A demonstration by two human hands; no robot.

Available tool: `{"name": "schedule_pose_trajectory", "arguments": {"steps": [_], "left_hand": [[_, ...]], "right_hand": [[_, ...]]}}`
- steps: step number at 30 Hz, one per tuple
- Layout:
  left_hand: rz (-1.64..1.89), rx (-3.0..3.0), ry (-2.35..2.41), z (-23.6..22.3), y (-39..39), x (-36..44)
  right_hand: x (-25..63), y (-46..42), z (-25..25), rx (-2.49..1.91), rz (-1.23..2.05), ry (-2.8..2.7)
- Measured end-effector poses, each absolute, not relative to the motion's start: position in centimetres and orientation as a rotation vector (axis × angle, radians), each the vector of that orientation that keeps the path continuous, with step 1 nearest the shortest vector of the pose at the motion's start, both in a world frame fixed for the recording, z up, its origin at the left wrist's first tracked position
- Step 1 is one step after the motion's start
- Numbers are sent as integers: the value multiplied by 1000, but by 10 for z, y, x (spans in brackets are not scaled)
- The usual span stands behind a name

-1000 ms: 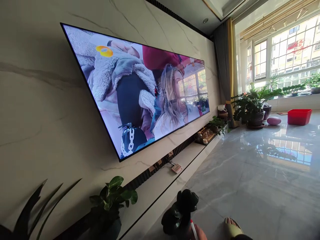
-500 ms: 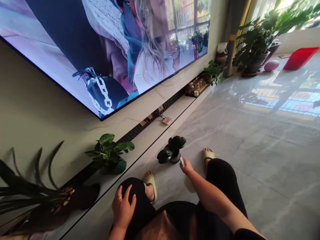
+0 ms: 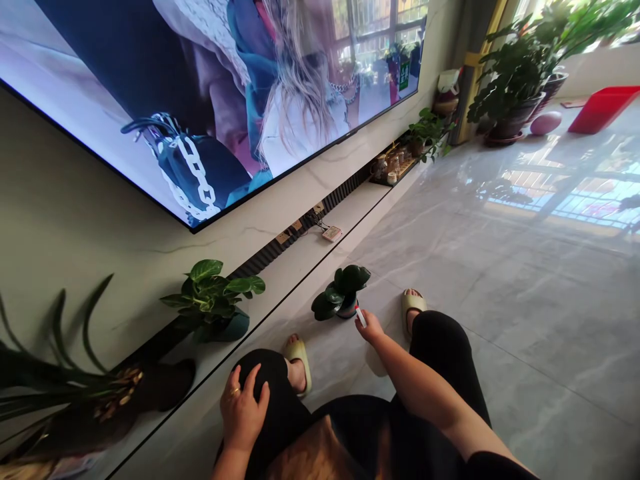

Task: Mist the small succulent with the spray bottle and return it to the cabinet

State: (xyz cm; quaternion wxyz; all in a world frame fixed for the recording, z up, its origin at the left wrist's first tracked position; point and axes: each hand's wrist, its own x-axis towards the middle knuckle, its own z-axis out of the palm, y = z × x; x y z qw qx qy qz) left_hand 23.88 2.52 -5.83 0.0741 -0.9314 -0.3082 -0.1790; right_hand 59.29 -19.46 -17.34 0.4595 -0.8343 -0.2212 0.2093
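Observation:
My right hand [image 3: 369, 327] is closed around a small white tube with a red tip [image 3: 361, 315]. The red end points up and away from me, close beside a small potted plant [image 3: 341, 291] with broad dark green leaves. That pot stands on the floor between my feet, and its rim is partly covered by leaves. Whether the tube touches the pot I cannot tell. My left hand [image 3: 245, 407], with a ring on one finger, lies on my left knee with its fingers spread and nothing in it.
A leafy plant in a green pot [image 3: 234, 327] and a long-leaved plant [image 3: 65, 387] stand left on the low ledge [image 3: 295, 267]. Above hangs a large television [image 3: 300, 133]. A small box with cables [image 3: 332, 233] sits on the ledge. Far right is a red bin [image 3: 603, 110].
The view has shifted slightly, so the scene sits a little higher and further left. My right hand still holds the tube beside the pot, and my left hand stays on the knee.

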Motion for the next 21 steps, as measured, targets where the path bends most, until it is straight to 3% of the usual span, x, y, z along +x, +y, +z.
{"name": "schedule_pose_trajectory", "arguments": {"steps": [21], "left_hand": [[-563,-2749,-861,-58,25,238]], "right_hand": [[593,-190,-164,-1925,369,-712]]}}
